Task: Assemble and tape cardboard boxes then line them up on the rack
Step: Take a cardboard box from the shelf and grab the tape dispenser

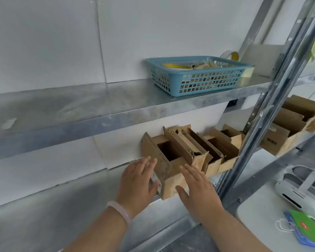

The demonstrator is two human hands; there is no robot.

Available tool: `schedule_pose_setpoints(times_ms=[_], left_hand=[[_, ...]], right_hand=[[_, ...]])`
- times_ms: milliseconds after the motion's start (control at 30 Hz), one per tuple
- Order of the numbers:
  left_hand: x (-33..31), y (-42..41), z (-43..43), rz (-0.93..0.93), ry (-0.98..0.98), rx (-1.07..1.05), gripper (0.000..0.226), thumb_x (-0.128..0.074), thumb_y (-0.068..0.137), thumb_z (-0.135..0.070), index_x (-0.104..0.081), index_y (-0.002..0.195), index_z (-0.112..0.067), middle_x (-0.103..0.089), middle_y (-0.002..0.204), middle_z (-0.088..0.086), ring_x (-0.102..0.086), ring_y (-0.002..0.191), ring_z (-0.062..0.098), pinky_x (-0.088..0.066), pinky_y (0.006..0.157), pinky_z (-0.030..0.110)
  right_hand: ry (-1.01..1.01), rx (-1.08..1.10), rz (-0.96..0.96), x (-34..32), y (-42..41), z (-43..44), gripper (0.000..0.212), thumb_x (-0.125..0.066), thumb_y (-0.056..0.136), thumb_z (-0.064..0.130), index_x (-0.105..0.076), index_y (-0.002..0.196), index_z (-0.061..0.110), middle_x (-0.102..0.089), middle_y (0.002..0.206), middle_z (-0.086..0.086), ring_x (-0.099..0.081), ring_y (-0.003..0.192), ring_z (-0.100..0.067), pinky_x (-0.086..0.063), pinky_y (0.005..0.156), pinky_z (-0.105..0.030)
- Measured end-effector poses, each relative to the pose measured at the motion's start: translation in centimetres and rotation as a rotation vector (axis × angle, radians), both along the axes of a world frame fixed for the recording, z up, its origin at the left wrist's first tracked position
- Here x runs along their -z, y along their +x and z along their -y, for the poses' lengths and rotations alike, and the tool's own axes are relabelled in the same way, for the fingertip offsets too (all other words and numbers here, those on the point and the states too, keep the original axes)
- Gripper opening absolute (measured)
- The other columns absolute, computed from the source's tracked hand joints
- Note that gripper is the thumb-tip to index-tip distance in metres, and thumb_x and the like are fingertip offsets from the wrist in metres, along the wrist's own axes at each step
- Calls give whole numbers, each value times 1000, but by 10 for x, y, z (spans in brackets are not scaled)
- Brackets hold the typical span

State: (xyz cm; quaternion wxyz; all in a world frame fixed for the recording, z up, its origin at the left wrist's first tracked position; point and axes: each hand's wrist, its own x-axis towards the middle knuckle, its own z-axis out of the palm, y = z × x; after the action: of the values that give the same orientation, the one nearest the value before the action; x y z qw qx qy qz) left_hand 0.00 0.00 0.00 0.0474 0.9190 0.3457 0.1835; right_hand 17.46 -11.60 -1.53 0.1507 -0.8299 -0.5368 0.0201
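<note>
Beyond the fingertips [149, 159] stands the metal rack [273, 99]. Its lower shelf [71, 211] carries a row of open-topped cardboard boxes [216, 150] running off to the right of the fingers. The nearest box [172, 187] is at the left end of that row, between the two hands, with its near corner close to the shelf's front edge and its top flaps standing up.

The left hand [137, 184] lies flat along the box's left side, fingers straight and together, holding nothing. The right hand [198, 188] is spread over the front right corner, fingers straight and slightly fanned, tips reaching toward the neighbouring box. It grips nothing either, and whether its palm actually presses the cardboard cannot be told.

The step looks like lining this box up with the others. To do it well, both palms should stay flat and push evenly, so the box slides square rather than pivoting. It should be eased rightward until its wall meets the neighbour (whose torn flap just beyond the right fingertips could snag) and set back from the shelf edge, flush with the row.
</note>
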Motion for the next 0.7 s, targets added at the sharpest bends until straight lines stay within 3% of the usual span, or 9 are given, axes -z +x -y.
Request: schedule_pose_setpoints(times_ms=[133,333,600,700], left_hand=[[0,22,-36,-32,-32,47,62,-43,96,-48,-21,151,-29,-23,157,-4,-20,144,16,-25,117,36],[-3,39,-63,-48,5,44,58,-47,96,-33,-26,150,-29,-24,156,-2,-21,144,18,-34,111,40],[3,29,-57,-32,-10,8,58,-54,94,-29,-33,147,-29,-30,154,-2,-28,141,18,-36,109,39],[4,21,-55,-7,4,-13,57,-57,92,-28,-38,145,-28,-36,151,-1,-34,139,19,-39,107,39]], right_hand=[[55,92,-54,0,14,-12,65,-42,97,56,-13,153,41,-16,161,16,-12,150,-11,-4,114,-29],[121,132,-116,-6,35,-31,66,-48,99,42,-12,154,36,-27,156,10,-23,145,-15,-17,118,-33],[188,149,-50,-18,57,-56,58,-54,96,42,-35,148,25,-46,130,4,-43,121,-15,-41,106,-34],[170,136,-48,-21,63,-66,42,-54,95,42,-55,134,29,-47,110,11,-45,109,-11,-45,100,-33]])
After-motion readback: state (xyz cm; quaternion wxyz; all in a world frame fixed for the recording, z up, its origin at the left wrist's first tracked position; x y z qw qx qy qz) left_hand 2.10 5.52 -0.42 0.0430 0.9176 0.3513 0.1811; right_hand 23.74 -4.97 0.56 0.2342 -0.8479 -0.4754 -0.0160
